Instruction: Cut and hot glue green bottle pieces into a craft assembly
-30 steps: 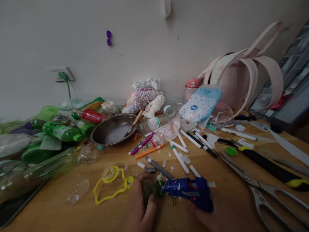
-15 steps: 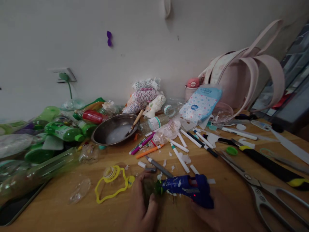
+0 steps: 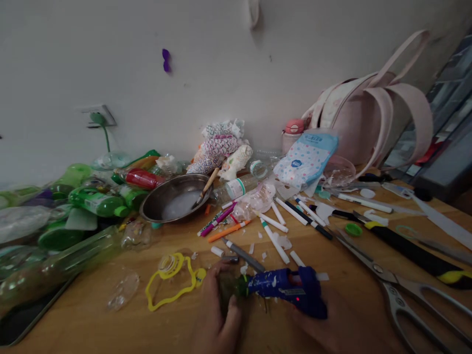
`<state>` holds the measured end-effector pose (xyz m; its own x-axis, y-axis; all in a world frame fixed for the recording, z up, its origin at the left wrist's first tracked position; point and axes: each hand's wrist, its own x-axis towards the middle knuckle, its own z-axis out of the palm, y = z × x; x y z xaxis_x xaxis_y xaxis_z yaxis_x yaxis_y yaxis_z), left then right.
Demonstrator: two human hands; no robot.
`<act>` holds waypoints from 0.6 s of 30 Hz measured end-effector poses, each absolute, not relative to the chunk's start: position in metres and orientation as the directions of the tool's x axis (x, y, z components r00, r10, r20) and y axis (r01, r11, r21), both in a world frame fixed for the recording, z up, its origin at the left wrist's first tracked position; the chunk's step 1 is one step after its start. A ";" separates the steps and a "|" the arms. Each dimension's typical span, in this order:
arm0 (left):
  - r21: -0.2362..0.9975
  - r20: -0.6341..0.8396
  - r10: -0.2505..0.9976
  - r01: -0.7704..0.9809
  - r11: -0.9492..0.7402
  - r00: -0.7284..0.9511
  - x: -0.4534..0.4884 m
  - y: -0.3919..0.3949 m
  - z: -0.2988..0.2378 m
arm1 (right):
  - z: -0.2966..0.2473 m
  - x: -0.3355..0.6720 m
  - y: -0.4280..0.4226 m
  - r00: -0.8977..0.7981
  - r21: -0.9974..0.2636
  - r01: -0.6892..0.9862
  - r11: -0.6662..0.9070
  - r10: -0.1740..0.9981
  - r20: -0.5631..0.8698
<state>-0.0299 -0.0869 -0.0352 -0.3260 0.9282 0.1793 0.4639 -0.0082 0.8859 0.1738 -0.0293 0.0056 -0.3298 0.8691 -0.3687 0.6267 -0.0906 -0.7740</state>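
The cluttered wooden surface (image 3: 92,324) carries a pink bag (image 3: 368,118) leaning on the back wall and steel scissors (image 3: 378,269) lying at the right. At the near edge, the right hand (image 3: 332,322) is closed round the grip of a blue glue gun (image 3: 291,290). Its nozzle touches a small green piece (image 3: 230,287), perhaps bottle plastic, which the left hand (image 3: 217,322) pinches.
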 end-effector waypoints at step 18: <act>0.886 0.160 0.946 0.464 -0.012 -0.281 -0.033 -0.087 -0.036 | 0.023 0.169 -0.034 -0.275 -0.774 0.625 -0.098 0.901 -0.336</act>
<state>-0.0335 -0.0865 -0.0364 -0.2810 0.9462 0.1603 0.4638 -0.0123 0.8859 0.1692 -0.0335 0.0233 -0.2746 0.9008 -0.3362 0.6254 -0.0983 -0.7741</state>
